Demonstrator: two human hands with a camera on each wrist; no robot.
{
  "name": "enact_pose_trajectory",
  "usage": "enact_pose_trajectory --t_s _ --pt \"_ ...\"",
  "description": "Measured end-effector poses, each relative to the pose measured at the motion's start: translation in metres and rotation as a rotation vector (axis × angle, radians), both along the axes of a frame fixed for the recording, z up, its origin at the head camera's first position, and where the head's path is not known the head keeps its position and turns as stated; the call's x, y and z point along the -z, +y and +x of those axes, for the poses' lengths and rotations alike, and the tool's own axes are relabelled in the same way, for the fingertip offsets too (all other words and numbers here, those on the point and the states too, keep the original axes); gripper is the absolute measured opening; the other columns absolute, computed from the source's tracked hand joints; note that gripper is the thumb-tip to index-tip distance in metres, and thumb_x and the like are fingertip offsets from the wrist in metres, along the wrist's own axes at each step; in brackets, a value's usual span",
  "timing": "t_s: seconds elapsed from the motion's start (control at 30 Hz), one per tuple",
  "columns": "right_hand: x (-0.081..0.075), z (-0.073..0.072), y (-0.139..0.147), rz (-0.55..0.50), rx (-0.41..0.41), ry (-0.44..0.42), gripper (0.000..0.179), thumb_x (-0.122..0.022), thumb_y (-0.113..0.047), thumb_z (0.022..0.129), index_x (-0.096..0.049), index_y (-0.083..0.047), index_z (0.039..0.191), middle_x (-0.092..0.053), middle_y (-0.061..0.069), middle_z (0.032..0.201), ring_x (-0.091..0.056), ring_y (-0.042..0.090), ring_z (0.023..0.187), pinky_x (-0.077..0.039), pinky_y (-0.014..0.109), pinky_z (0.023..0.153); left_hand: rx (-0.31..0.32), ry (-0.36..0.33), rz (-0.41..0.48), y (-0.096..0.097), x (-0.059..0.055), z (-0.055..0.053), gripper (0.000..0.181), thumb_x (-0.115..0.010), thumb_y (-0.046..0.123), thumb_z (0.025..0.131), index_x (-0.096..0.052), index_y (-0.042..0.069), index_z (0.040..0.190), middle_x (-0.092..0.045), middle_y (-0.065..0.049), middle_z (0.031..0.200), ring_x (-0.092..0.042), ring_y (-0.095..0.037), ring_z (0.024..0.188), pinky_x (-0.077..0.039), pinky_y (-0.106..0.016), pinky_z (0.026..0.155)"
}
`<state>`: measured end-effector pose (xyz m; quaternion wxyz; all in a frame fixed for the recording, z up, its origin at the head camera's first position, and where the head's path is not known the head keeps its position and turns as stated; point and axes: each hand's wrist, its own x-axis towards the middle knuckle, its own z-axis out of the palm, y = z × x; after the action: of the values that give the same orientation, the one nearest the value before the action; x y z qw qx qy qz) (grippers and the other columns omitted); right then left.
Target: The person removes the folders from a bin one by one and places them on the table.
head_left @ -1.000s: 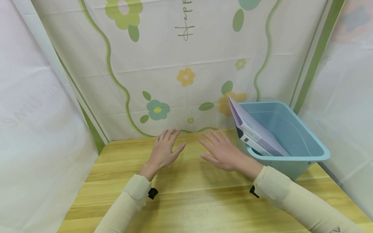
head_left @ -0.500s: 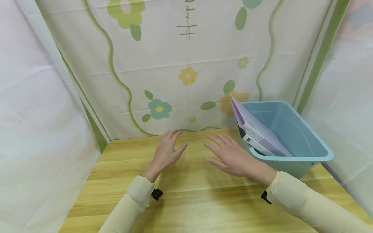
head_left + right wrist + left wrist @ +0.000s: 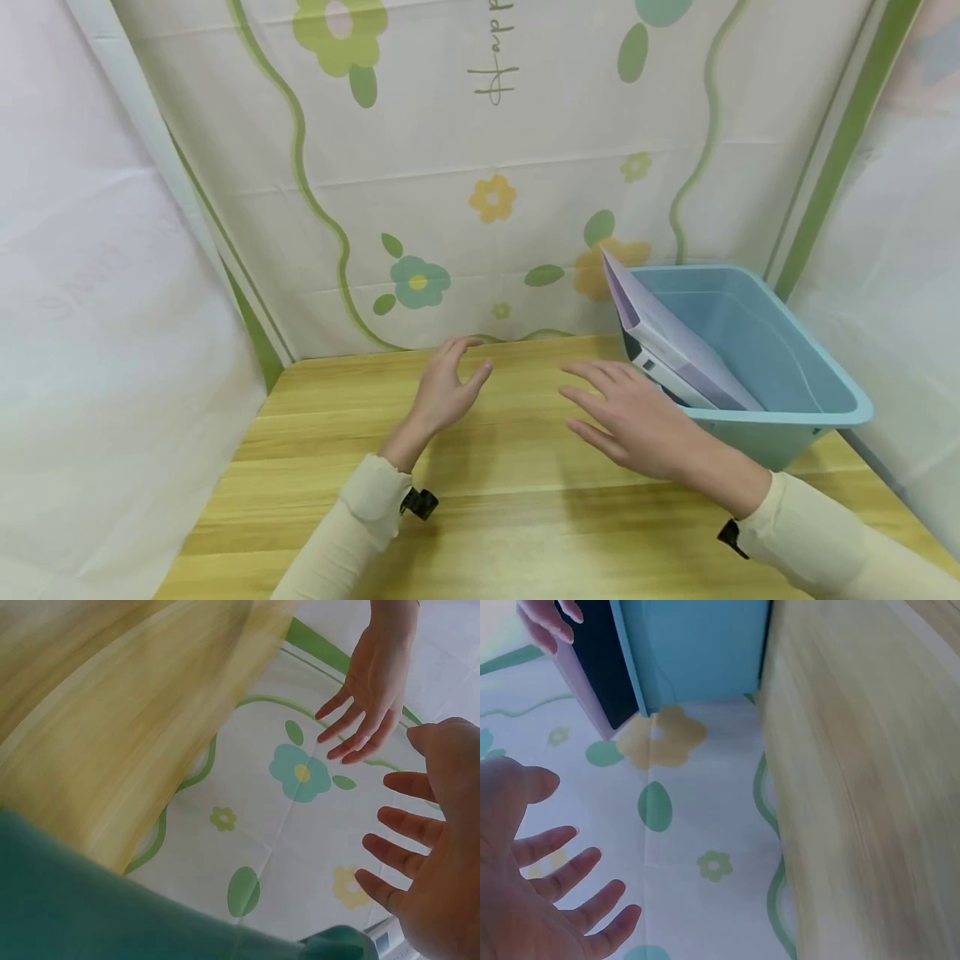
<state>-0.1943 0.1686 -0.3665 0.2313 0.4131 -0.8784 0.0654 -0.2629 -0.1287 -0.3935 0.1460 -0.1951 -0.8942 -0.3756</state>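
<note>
My left hand [image 3: 444, 395] hovers over the wooden table with its fingers relaxed and the thumb spread; nothing is in it. To its right, my right hand [image 3: 633, 421] is also raised above the table, fingers loosely spread and holding nothing. It is nearest to the blue plastic bin [image 3: 795, 358], overlapping the bin's near left corner in the head view. A lilac binder [image 3: 675, 337] leans in the bin, its upper end sticking out over the left rim. Just beneath it lies a white and black binder [image 3: 666, 375], partly hidden by the lilac one and my hand.
The wood-grain table [image 3: 510, 533] ends at a white curtain [image 3: 555, 108] with a flower print behind it. More white cloth hangs at the left [image 3: 112, 333] and right sides. The bin stands at the table's right back.
My right hand has moved right and slightly toward me, closer to the bin. My left hand has shifted a little to the right, and the head view has turned slightly left.
</note>
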Motion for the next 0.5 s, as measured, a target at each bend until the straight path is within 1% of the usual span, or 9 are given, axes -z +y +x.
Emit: enact_pose_trajectory --t_s 0.07,0.13,0.2,0.27,0.37,0.5 --pt "-0.001 0.002 0.004 -0.029 -0.020 0.023 0.042 -0.070 -0.036 0.097 -0.066 -0.014 0.132 -0.054 0.011 0.147 -0.054 0.032 0.131 -0.046 0.056 0.106 0.009 0.002 0.032 0.001 -0.001 0.000 0.040 -0.063 0.029 0.103 -0.060 0.009 0.137 -0.059 -0.011 0.137 -0.054 -0.031 0.127 -0.047 -0.053 0.104" --pt "-0.001 0.003 0.008 -0.051 -0.035 0.033 0.041 -0.069 -0.035 0.098 -0.066 -0.013 0.132 -0.055 0.010 0.146 -0.055 0.032 0.130 -0.047 0.056 0.104 0.014 0.005 0.061 0.003 -0.002 -0.001 0.039 -0.064 0.027 0.102 -0.060 0.009 0.136 -0.060 -0.010 0.136 -0.055 -0.030 0.125 -0.049 -0.052 0.102" --pt "0.000 0.004 0.012 -0.077 -0.052 0.048 0.039 -0.066 -0.035 0.100 -0.065 -0.012 0.132 -0.056 0.011 0.144 -0.056 0.033 0.128 -0.049 0.056 0.102 0.023 0.006 0.090 0.006 -0.004 -0.002 0.038 -0.064 0.026 0.102 -0.060 0.009 0.136 -0.060 -0.010 0.136 -0.055 -0.031 0.125 -0.049 -0.052 0.101" --pt "0.000 0.005 0.016 -0.099 -0.065 0.066 0.038 -0.059 -0.037 0.104 -0.066 -0.011 0.131 -0.057 0.012 0.142 -0.057 0.033 0.126 -0.050 0.055 0.100 0.035 0.005 0.116 0.010 -0.006 -0.002 0.037 -0.064 0.025 0.102 -0.060 0.008 0.135 -0.060 -0.011 0.136 -0.055 -0.031 0.125 -0.050 -0.052 0.101" --pt "0.000 0.007 0.023 -0.135 -0.085 0.104 0.040 -0.051 -0.039 0.106 -0.067 -0.009 0.128 -0.060 0.013 0.136 -0.060 0.033 0.120 -0.052 0.055 0.097 0.056 -0.007 0.147 0.017 -0.009 -0.002 0.037 -0.064 0.024 0.102 -0.059 0.007 0.135 -0.059 -0.012 0.136 -0.056 -0.031 0.125 -0.051 -0.051 0.100" --pt "-0.002 0.010 0.033 -0.152 -0.085 0.136 0.044 -0.046 -0.041 0.107 -0.068 -0.008 0.126 -0.063 0.014 0.132 -0.062 0.033 0.115 -0.053 0.054 0.093 0.076 -0.035 0.197 0.026 -0.012 -0.001 0.037 -0.064 0.023 0.102 -0.059 0.008 0.136 -0.059 -0.011 0.137 -0.058 -0.027 0.124 -0.053 -0.046 0.099"
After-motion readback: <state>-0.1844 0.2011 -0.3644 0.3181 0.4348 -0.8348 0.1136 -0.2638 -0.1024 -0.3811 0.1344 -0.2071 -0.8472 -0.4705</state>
